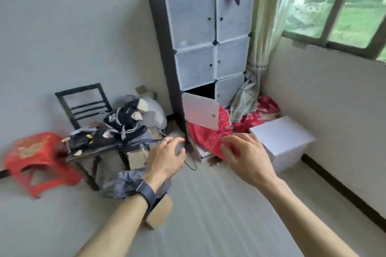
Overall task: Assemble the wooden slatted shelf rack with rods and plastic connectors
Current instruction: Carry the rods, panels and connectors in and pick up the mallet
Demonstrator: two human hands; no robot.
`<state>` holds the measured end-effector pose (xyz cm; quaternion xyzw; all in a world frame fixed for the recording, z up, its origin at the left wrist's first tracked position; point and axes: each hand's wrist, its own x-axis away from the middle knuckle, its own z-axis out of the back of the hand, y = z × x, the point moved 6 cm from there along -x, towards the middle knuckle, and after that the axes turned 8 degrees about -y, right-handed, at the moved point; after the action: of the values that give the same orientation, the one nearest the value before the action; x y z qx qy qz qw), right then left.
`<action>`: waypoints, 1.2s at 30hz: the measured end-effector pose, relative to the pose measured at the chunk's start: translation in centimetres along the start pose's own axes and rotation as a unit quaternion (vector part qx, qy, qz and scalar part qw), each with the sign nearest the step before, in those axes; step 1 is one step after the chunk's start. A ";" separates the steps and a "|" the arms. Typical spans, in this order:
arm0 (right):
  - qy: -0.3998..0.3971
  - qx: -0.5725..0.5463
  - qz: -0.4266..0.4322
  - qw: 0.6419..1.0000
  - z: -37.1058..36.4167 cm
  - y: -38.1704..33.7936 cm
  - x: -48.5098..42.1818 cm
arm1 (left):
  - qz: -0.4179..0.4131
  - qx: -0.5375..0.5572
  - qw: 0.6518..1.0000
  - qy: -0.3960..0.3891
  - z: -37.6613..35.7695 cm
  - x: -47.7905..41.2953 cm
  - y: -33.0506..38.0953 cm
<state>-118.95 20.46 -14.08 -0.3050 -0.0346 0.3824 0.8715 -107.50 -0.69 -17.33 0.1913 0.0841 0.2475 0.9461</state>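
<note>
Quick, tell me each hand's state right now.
Left hand: open, fingers loosely curled, holding nothing.
Right hand: open, fingers loosely curled, holding nothing.

left hand point(167, 158), right hand point(244, 154), outstretched, fingers loosely curled

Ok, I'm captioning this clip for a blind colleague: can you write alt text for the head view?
A person's left hand and right hand reach forward, empty and loosely curled, toward a tall cube cabinet in a room corner. A cluttered dark chair and a red stool stand left, a white box right.
</note>
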 end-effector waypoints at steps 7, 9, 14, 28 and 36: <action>-0.138 -0.010 0.208 0.968 -19.6 -24.3 -10.9 | 0.193 -0.059 0.973 0.109 14.1 7.0 -27.0; -0.172 0.000 0.252 0.952 -24.8 -30.9 -12.8 | 0.241 -0.066 0.960 0.128 17.4 9.1 -33.4; -0.224 0.026 0.323 0.919 -34.0 -44.1 -16.3 | 0.320 -0.096 0.932 0.141 23.9 13.0 -45.0; -0.340 0.003 0.229 0.912 -57.4 -53.3 -32.2 | 0.400 -0.091 0.910 0.054 25.8 7.0 -72.3; -0.437 0.082 0.128 0.886 -72.7 -57.3 -44.1 | 0.427 -0.040 0.903 -0.035 25.1 -1.1 -88.7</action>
<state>-91.77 -76.45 -33.48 -0.0365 -0.3415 0.5869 0.7332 -63.44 -80.62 -30.11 0.1796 -0.0487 0.6242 0.7588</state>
